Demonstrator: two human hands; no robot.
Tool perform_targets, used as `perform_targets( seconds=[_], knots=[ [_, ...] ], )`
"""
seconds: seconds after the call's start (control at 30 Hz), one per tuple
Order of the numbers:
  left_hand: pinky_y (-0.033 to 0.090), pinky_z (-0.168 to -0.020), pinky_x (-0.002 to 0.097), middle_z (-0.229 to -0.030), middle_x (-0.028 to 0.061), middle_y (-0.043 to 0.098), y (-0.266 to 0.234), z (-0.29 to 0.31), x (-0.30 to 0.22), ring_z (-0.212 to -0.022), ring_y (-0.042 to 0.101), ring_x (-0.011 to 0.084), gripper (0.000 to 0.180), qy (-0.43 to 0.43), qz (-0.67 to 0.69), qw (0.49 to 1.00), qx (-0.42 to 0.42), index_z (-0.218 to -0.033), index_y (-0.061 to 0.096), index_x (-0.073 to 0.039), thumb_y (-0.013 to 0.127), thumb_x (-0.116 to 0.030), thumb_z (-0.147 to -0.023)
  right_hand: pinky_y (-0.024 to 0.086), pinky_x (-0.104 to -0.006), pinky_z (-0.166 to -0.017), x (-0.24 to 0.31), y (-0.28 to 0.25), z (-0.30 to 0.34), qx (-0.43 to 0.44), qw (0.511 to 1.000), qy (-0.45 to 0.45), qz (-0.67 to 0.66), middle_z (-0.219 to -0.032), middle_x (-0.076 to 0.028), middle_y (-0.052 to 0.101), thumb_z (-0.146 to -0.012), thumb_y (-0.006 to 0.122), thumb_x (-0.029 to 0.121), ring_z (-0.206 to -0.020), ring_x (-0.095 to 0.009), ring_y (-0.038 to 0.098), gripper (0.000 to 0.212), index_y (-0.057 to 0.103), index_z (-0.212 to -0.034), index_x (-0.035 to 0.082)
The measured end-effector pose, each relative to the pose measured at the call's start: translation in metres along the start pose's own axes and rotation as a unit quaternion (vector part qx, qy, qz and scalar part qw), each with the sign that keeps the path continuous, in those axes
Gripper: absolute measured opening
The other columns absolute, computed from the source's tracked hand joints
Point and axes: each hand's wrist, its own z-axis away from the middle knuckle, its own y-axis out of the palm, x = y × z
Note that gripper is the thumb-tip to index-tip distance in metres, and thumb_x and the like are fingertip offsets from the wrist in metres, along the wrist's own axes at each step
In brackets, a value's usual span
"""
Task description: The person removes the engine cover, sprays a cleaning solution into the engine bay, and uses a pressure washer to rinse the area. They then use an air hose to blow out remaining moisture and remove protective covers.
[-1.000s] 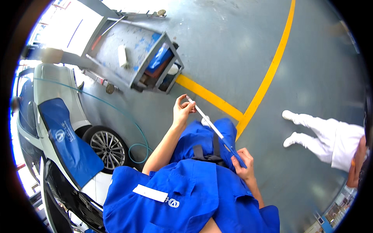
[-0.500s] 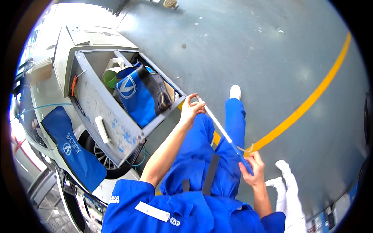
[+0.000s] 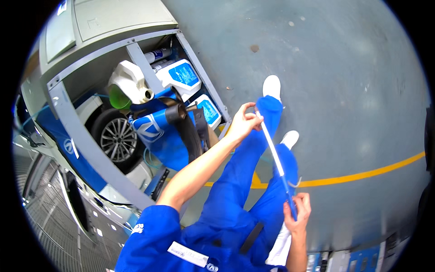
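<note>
A long, slim rod-like tool (image 3: 274, 152) with a white shaft and a blue handle slants across in front of my legs; its exact kind does not show. My left hand (image 3: 244, 121) pinches the far end of the shaft between fingertips. Lower right, my right hand (image 3: 297, 214) is closed round the blue handle. A thin pale curved piece sticks out beside the handle.
To my left stands a grey metal cart (image 3: 131, 45) holding a white jug (image 3: 129, 81), a green container (image 3: 118, 97), blue-labelled bottles (image 3: 183, 75) and rolled blue covers (image 3: 158, 129). Beyond is a car wheel (image 3: 115, 138). A yellow line (image 3: 362, 176) crosses the floor.
I have stepped forward and turned, so the cart's inside shows more. Both hands keep hold of the rod, which now points more steeply away. The other person's white trousers are mostly out of view.
</note>
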Motion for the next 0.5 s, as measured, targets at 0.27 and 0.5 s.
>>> perform_targets(
  seconds=[0.27, 0.5],
  knots=[
    [0.042, -0.097, 0.0439, -0.122, 0.0305, 0.053, -0.212, -0.157, 0.033, -0.11, 0.056, 0.0396, 0.078, -0.089, -0.072, 0.661, -0.741, -0.133, 0.033, 0.01, 0.071, -0.021, -0.073, 0.045, -0.032, -0.067, 0.028, 0.005, -0.062, 0.064, 0.992, 0.101, -0.031, -0.083, -0.012, 0.055, -0.086, 0.059, 0.019, -0.074, -0.022, 0.057, 0.022, 0.062, -0.091, -0.003],
    [0.045, -0.092, 0.0413, -0.117, 0.025, 0.06, -0.33, -0.165, 0.052, -0.109, 0.058, 0.0363, 0.053, 0.1, -0.077, 0.564, -0.816, -0.116, 0.057, 0.007, 0.065, -0.027, -0.076, 0.035, -0.0262, -0.045, 0.036, -0.01, -0.029, 0.022, 0.919, 0.388, -0.074, -0.065, 0.003, 0.049, -0.095, 0.055, 0.022, -0.052, -0.007, 0.042, 0.019, 0.063, -0.094, 0.005]
  ],
)
